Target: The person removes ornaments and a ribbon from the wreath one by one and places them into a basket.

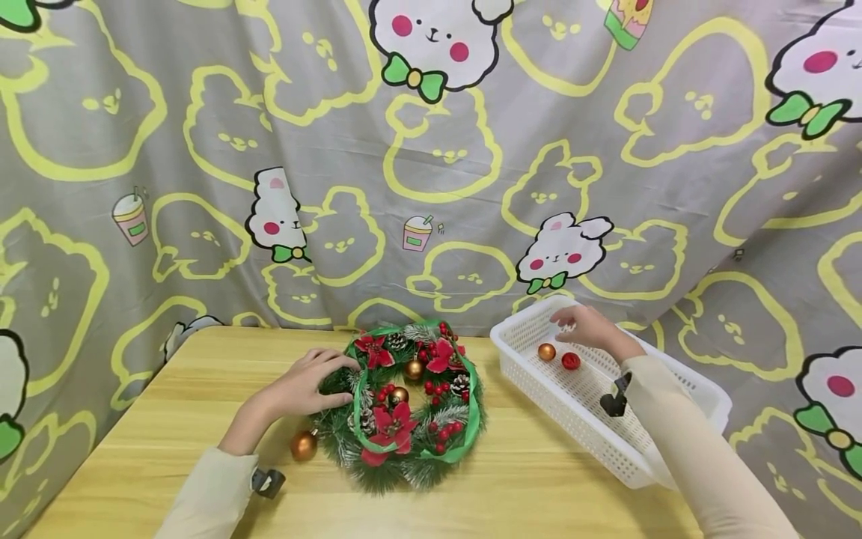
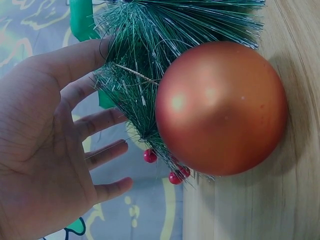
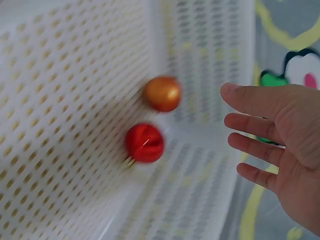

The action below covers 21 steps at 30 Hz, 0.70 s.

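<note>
A green Christmas wreath (image 1: pixel 441 415) with red flowers, pinecones, berries and a green ribbon lies on the table. My left hand (image 1: pixel 313 382) is at its left side, thumb and fingers spread at the needles. Just below that hand, a copper-coloured ornament ball (image 1: pixel 304 446) rests on the table beside the wreath; it looms large in the left wrist view. Over the far end of a white plastic basket (image 1: pixel 566 408) hovers my right hand (image 1: pixel 591 329), fingers loosely bent and holding nothing. Inside the basket sit an orange-gold ball (image 3: pixel 163 93) and a red ball (image 3: pixel 144 143).
Two gold balls, one upper (image 1: pixel 414 368) and one lower (image 1: pixel 399 396), show within the wreath. The wooden table (image 1: pixel 525 494) ends at the back against a grey curtain (image 1: pixel 465 217) with cartoon prints. The basket stands slanted at the right.
</note>
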Motion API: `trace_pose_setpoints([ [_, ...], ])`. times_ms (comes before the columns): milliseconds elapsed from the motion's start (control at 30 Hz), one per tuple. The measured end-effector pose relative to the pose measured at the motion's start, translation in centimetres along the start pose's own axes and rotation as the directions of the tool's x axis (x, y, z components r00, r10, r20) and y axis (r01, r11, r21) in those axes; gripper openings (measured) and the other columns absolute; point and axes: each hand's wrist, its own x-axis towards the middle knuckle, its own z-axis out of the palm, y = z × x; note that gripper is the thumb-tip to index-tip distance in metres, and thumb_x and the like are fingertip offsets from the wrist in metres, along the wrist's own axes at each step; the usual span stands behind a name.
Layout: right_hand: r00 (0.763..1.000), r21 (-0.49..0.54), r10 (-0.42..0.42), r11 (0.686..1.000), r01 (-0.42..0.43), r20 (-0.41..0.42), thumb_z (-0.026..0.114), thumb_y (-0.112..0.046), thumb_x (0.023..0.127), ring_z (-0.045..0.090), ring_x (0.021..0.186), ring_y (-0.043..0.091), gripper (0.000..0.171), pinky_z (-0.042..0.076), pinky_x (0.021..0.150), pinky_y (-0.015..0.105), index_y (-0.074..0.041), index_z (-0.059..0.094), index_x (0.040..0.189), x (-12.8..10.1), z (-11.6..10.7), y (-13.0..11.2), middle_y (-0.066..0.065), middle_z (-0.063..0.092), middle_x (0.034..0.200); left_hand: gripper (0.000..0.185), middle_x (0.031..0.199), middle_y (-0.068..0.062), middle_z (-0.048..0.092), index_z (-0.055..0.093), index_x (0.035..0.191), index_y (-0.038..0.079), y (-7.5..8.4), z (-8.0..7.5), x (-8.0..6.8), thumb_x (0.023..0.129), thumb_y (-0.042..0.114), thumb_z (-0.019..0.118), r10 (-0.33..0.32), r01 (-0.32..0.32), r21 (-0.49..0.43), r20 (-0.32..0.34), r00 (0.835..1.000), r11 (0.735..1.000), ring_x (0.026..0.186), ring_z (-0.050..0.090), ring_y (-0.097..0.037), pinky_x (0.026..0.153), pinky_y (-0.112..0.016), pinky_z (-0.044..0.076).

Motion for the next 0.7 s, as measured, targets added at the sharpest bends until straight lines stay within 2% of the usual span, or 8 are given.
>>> trace_pose_setpoints([
  [233, 0.991, 0.012, -0.085, 0.996, 0.086, -0.101, 0.076, -0.009, 0.090, 0.065, 0.110, 0.042, 0.035, 0.052, 0.095, 0.057, 0.004, 0.069, 0.122, 1.5, -2.0, -3.9, 0.024, 0.071, 0.117, 0.047, 0.141, -0.012, 0.056, 0.060, 0.135, 0.020, -0.2, 0.1, 0.0, 0.096, 0.044, 0.069, -0.002, 0.002, -0.003, 0.005, 1.000, 1.000, 0.136, 0.042, -0.048, 0.106, -0.072, 0.034],
  [367, 0.974, -0.005, -0.152, 0.988, 0.154, -0.169, 0.077, -0.010, 0.089, 0.066, 0.113, 0.039, 0.033, 0.051, 0.099, 0.057, 0.001, 0.072, 0.120, 2.1, -2.9, -6.6, 0.020, 0.073, 0.118, 0.047, 0.141, -0.012, 0.057, 0.060, 0.135, 0.021, -0.2, 0.0, 0.0, 0.096, 0.045, 0.069, 0.001, -0.001, -0.004, -0.001, 1.000, 1.000, 0.135, 0.043, -0.048, 0.106, -0.072, 0.034],
  [467, 0.946, -0.060, -0.230, 0.973, 0.222, -0.230, 0.080, -0.012, 0.088, 0.065, 0.113, 0.036, 0.033, 0.049, 0.100, 0.054, -0.002, 0.074, 0.118, 2.5, -2.7, -8.7, 0.015, 0.074, 0.117, 0.047, 0.140, -0.012, 0.057, 0.060, 0.135, 0.020, -0.2, 0.0, 0.0, 0.096, 0.044, 0.070, 0.005, -0.005, -0.003, -0.002, 1.000, 1.000, 0.135, 0.043, -0.048, 0.106, -0.072, 0.034],
  [533, 0.919, -0.112, -0.289, 0.957, 0.268, -0.268, 0.081, -0.014, 0.086, 0.063, 0.110, 0.034, 0.033, 0.048, 0.097, 0.053, -0.005, 0.075, 0.117, 2.8, -2.4, -10.2, 0.013, 0.074, 0.116, 0.047, 0.140, -0.012, 0.057, 0.060, 0.135, 0.020, -0.2, 0.0, -0.1, 0.096, 0.043, 0.070, 0.005, -0.005, -0.002, -0.002, 1.000, 1.000, 0.134, 0.043, -0.048, 0.106, -0.072, 0.034],
  [633, 0.874, -0.192, -0.376, 0.924, 0.330, -0.309, 0.084, -0.017, 0.084, 0.060, 0.107, 0.031, 0.033, 0.047, 0.091, 0.051, -0.008, 0.076, 0.115, 3.1, -1.6, -12.5, 0.010, 0.074, 0.112, 0.047, 0.140, -0.012, 0.057, 0.060, 0.135, 0.020, -0.2, 0.0, 0.0, 0.096, 0.044, 0.069, 0.007, -0.007, 0.000, -0.002, 1.000, 1.000, 0.134, 0.044, -0.048, 0.105, -0.072, 0.034],
  [700, 0.836, -0.250, -0.447, 0.890, 0.381, -0.318, 0.085, -0.019, 0.083, 0.059, 0.107, 0.031, 0.034, 0.047, 0.090, 0.050, -0.009, 0.076, 0.114, 3.4, -1.1, -14.2, 0.010, 0.073, 0.110, 0.047, 0.139, -0.012, 0.057, 0.060, 0.135, 0.020, -0.2, 0.0, 0.0, 0.096, 0.044, 0.069, 0.010, -0.010, -0.001, -0.003, 1.000, 1.000, 0.134, 0.044, -0.047, 0.105, -0.072, 0.034],
])
